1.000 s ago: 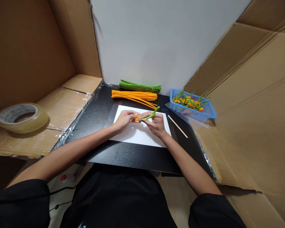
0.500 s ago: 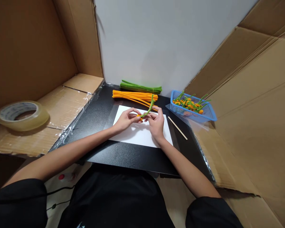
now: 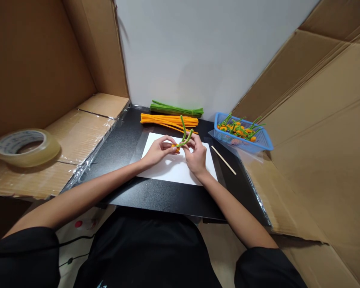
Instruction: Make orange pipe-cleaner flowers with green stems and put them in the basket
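My left hand (image 3: 159,152) pinches a small orange pipe-cleaner piece (image 3: 176,149) between thumb and fingers. From it rises a green pipe cleaner (image 3: 184,130), whose two ends stand up and spread apart. My right hand (image 3: 196,155) is closed on the green pipe cleaner near its base, just right of the orange piece. Both hands are over a white sheet (image 3: 171,170) on the black table. The fingers partly hide where green meets orange.
Behind the sheet lie an orange pipe-cleaner bundle (image 3: 159,119) and a green bundle (image 3: 174,109). To the right are a wooden stick (image 3: 223,160) and a blue basket (image 3: 268,140) of orange-and-green pieces. A tape roll (image 3: 49,150) rests on cardboard at left.
The two ends of the green pipe cleaner, close together before, now stand apart in a V. My right hand has shifted slightly; my left still pinches the orange piece.
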`<action>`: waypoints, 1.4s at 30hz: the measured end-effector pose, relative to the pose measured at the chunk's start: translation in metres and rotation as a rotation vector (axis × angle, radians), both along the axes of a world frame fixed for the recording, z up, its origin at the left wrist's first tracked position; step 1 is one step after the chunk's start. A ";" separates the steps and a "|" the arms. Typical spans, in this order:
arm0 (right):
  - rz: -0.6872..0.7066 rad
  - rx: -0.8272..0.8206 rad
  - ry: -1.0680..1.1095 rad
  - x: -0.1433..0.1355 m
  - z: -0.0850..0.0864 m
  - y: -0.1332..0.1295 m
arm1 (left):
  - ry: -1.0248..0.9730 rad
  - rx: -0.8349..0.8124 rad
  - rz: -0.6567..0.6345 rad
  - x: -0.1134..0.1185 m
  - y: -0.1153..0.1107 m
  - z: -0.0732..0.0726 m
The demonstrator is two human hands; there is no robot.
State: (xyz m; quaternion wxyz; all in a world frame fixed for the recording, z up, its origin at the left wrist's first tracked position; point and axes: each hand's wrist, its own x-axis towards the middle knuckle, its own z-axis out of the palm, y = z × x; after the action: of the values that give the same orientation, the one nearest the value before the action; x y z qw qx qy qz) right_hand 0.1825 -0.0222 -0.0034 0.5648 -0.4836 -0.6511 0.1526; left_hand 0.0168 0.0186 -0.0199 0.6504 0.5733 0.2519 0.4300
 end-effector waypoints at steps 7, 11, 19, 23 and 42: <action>-0.021 -0.051 0.133 -0.005 -0.001 0.000 | 0.271 0.353 0.206 -0.003 -0.007 0.005; 0.005 -0.093 0.175 -0.005 -0.003 0.000 | 0.264 0.381 0.222 -0.003 -0.007 0.003; 0.039 -0.128 0.281 -0.006 -0.004 0.003 | 0.193 0.295 0.161 -0.001 -0.009 0.005; 0.035 -0.101 0.157 -0.003 -0.005 0.003 | 0.092 0.229 0.186 0.001 -0.008 0.003; 0.241 -0.002 -0.162 0.013 0.000 0.009 | -0.039 0.061 0.208 0.000 -0.004 0.006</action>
State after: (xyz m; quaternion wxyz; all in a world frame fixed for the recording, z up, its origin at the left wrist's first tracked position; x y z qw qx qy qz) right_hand 0.1955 -0.0132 -0.0031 0.4875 -0.4130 -0.7478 0.1804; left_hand 0.0168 0.0145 -0.0134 0.5892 0.5550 0.2843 0.5137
